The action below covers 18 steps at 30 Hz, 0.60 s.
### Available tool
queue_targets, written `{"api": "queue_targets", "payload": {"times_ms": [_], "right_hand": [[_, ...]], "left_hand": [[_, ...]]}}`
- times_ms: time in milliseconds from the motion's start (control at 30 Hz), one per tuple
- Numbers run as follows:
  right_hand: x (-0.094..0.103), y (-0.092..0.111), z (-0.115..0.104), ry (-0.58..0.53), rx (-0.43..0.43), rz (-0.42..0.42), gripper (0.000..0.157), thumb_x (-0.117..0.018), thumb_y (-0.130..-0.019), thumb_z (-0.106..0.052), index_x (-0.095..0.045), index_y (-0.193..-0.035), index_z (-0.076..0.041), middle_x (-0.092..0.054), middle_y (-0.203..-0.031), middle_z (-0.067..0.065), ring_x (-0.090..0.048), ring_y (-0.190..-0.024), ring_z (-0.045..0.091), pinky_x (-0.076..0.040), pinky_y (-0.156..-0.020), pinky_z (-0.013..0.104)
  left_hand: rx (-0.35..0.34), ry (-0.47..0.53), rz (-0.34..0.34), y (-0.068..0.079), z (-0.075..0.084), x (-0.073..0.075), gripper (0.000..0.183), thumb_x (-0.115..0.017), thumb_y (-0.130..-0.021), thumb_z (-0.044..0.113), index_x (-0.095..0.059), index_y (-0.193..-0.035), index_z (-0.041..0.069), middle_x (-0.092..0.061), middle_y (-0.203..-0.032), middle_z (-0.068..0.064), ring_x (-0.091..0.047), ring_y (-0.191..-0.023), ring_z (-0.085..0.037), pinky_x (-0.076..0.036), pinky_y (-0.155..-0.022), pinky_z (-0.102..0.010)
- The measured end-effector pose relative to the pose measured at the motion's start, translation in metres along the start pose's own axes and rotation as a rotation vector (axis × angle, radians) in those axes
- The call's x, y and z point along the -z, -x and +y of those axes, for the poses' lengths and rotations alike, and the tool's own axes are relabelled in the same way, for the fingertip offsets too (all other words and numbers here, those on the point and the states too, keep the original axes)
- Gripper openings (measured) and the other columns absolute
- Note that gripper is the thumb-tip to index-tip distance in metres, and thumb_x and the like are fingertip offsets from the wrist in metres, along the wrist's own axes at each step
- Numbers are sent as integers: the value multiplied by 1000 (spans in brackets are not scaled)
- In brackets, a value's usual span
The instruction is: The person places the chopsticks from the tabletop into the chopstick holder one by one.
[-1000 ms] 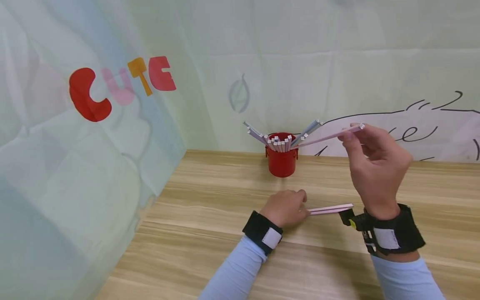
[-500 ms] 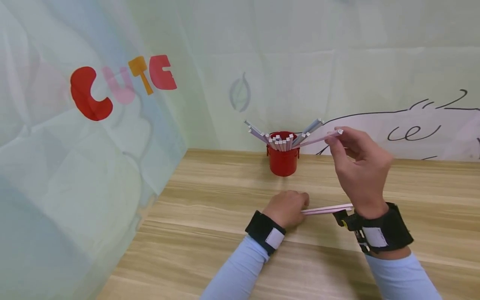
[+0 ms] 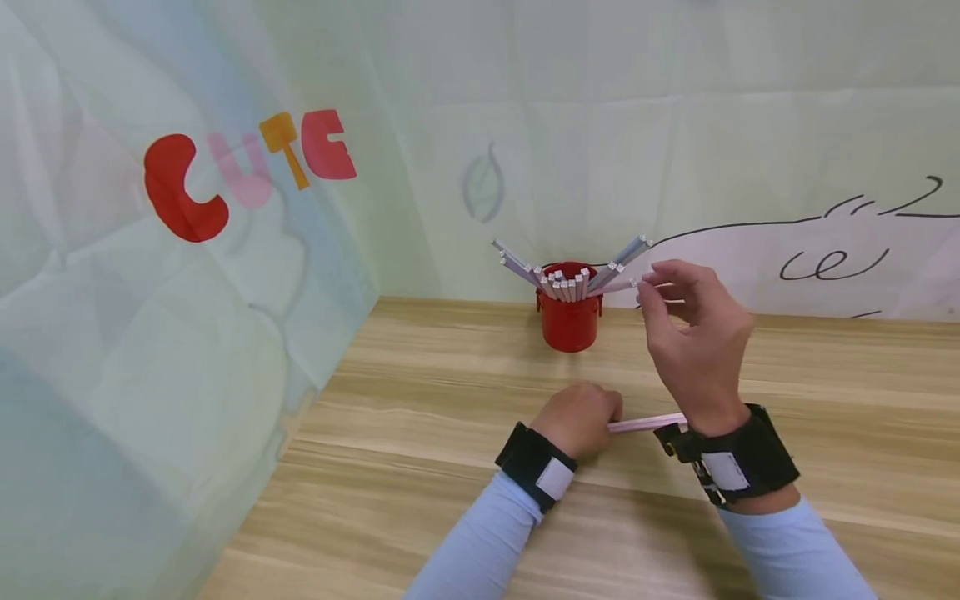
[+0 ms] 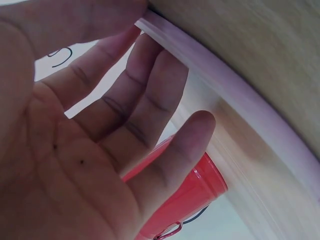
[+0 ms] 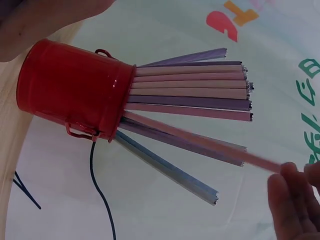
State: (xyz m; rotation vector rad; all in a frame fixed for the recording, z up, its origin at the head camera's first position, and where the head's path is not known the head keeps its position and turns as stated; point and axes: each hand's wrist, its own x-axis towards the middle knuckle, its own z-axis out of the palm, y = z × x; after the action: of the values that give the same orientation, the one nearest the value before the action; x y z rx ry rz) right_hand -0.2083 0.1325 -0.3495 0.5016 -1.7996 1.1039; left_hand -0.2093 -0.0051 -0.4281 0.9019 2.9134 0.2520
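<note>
In the head view, my right hand [image 3: 697, 333] pinches the outer end of a slanting pink stick [image 3: 617, 287] between thumb and fingertips. Its lower end goes into the red bucket [image 3: 570, 323], among several pink, purple and grey-blue sticks [image 5: 190, 90]. The right wrist view shows that pink stick [image 5: 215, 144] blurred, meeting the fingertips. On the table before the bucket, my left hand [image 3: 577, 418] grips the near end of more pink sticks [image 3: 645, 423], partly hidden by the right wrist. Close up, a pink stick [image 4: 235, 85] runs out from the left thumb and fingertips [image 4: 132, 35].
A wood-grain table [image 3: 420, 367] carries everything. Behind the bucket stands a pale printed backdrop [image 3: 585, 167], with coloured letters [image 3: 326, 146] on its left side. Each wrist wears a black strap [image 3: 757, 454], the right one with a small device.
My right hand has moved left and down toward the bucket, and the pink stick's outer end has come closer to the rim. The left hand stays almost in place.
</note>
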Motion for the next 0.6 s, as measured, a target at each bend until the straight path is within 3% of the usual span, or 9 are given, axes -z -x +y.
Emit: {"api": "queue_targets", "payload": {"times_ms": [133,233,433,600], "right_hand": [[0,3,5,68,24,-176,26,-73,-89,2,-72,-116,1,-74,-104,13,-72,-85,25,-60,-76,36],[3,3,8,95,18,-234,25,-73,-90,0,-73,-114,1,-74,-104,13,-71,-84,25,-60,-72,41],[17,-5,8,104,0,-169,18,-73,-91,-3,-75,-108,2,-75,-98,13,-69,-82,23,-49,-77,10],[28,-11,7,104,-25,-89,14,-74,-90,-5,-77,-102,1,-75,-92,12,-64,-79,11,-47,-75,8]], "left_hand": [[-9,2,15,1,0,-2,8,-71,-89,7,-72,-89,15,-58,-69,5,-50,-66,-11,-40,-59,-20],[-7,5,8,0,-1,-2,8,-71,-89,7,-72,-87,15,-57,-69,5,-50,-66,-11,-40,-59,-20],[27,15,-54,-3,0,-2,7,-71,-89,8,-74,-90,14,-57,-72,4,-51,-69,-12,-43,-61,-21],[53,38,-92,-3,0,0,10,-72,-88,7,-75,-91,16,-58,-75,5,-51,-71,-12,-44,-64,-22]]}}
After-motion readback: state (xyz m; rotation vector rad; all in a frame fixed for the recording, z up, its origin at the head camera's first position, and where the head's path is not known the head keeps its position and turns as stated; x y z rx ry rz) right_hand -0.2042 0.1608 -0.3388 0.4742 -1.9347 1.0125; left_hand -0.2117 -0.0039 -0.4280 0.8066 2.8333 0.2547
